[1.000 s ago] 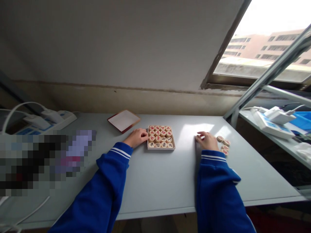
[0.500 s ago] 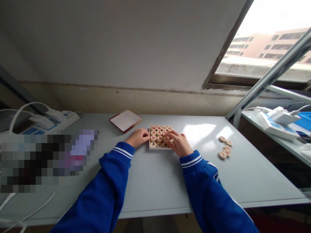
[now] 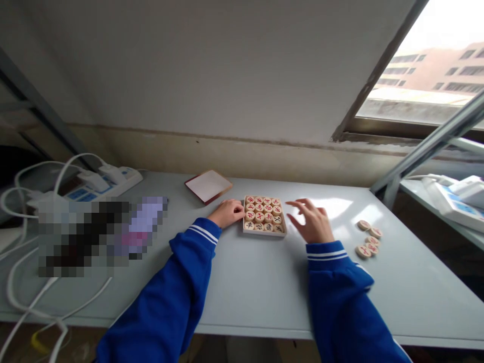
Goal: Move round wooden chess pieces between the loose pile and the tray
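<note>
A shallow white box stands on the desk in front of me, filled with rows of round wooden Chinese chess pieces marked in red and dark characters. My left hand rests at its left edge, fingers curled and closed against the side. Just right of the box, my right hand hovers with thumb and fingers apart and nothing between them. Farther right, several loose chess pieces lie in a small cluster on the desk.
Behind my left hand lies the box lid, its pale inside facing up. A power strip with plugs and white cables occupies the left side, near a blurred-out patch. A metal frame post rises at the right.
My right hand has left the pieces in the box and moved right, its fingers now spread. The left hand stays at the box's edge. My view has shifted slightly left.
</note>
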### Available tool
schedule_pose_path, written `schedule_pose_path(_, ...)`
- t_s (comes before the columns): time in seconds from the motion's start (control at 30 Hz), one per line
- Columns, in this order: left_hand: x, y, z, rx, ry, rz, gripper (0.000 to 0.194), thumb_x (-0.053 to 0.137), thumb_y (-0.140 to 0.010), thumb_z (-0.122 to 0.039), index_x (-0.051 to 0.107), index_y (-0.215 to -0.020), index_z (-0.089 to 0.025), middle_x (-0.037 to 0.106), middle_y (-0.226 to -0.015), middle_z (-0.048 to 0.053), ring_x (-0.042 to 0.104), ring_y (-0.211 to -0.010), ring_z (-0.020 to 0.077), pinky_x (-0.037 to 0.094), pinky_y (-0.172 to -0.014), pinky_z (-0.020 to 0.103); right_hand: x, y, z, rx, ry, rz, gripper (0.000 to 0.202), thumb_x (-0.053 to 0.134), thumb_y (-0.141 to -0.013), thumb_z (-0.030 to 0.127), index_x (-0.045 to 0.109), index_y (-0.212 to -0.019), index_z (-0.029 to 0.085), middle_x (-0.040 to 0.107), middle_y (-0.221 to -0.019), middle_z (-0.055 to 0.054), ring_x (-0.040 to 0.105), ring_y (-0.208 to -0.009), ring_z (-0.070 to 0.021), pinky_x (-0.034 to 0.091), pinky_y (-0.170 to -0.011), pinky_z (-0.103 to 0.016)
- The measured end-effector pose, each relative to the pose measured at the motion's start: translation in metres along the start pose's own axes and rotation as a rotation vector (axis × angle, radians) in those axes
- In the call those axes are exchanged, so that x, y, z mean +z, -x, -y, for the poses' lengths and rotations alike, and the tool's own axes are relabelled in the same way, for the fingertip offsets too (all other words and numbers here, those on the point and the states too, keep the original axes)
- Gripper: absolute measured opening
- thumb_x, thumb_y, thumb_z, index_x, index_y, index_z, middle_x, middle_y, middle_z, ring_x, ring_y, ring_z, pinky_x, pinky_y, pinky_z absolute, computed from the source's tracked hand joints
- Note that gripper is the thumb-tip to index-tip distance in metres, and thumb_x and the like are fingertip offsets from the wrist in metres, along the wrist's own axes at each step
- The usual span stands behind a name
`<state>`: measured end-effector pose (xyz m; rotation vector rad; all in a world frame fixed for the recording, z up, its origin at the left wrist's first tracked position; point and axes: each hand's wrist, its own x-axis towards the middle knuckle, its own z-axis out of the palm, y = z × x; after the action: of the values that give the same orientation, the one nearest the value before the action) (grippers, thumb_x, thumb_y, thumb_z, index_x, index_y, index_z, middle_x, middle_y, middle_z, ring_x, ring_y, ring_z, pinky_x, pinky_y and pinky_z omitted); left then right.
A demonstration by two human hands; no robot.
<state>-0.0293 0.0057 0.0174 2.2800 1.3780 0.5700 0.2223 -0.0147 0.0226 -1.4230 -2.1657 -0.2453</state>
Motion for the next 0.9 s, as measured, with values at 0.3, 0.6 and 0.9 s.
schedule_pose_path(0.3, -0.001, 0.001, -0.003, -0.017, 0.001, -0.009, 0.027, 0.046, -0.072, -0.023, 0.047, -0.046, -0.015, 0.052, -0.06, 0.0, 0.041, -0.059, 0.0111, 0.03, -0.059, 0.025, -0.008, 0.049, -0.126, 0.881, 0.236, -0.099, 0.048, 0.047, -0.07, 0.045, 0.055, -0.109, 0.018, 0.045, -0.118, -0.024, 0.034, -0.113, -0.0408, 0.028, -0.079, -0.06)
schedule_pose_path(0.6, -0.002, 0.001, -0.004, -0.027, -0.009, -0.005, 0.027, 0.046, -0.072, -0.022, 0.05, -0.046, -0.015, 0.053, -0.061, 0.0, 0.042, -0.06, 0.0113, 0.029, -0.059, 0.026, 0.024, 0.046, -0.148, 0.445, 0.104, 0.028, 0.034, 0.032, -0.07, 0.034, 0.056, -0.084, 0.015, 0.058, -0.096, -0.019, 0.051, -0.099, -0.0314, 0.04, -0.086, -0.047)
schedule_pose_path(0.9, 0.0, 0.0, -0.002, -0.028, -0.014, -0.009, 0.027, 0.046, -0.072, -0.023, 0.048, -0.046, -0.015, 0.053, -0.061, 0.0, 0.042, -0.061, 0.0116, 0.029, -0.059, 0.025, 0.034, 0.023, -0.077, 0.172, -0.161, 0.07, 0.037, 0.04, -0.075, 0.042, 0.058, -0.093, 0.017, 0.058, -0.108, -0.012, 0.054, -0.1, -0.0229, 0.044, -0.088, -0.04)
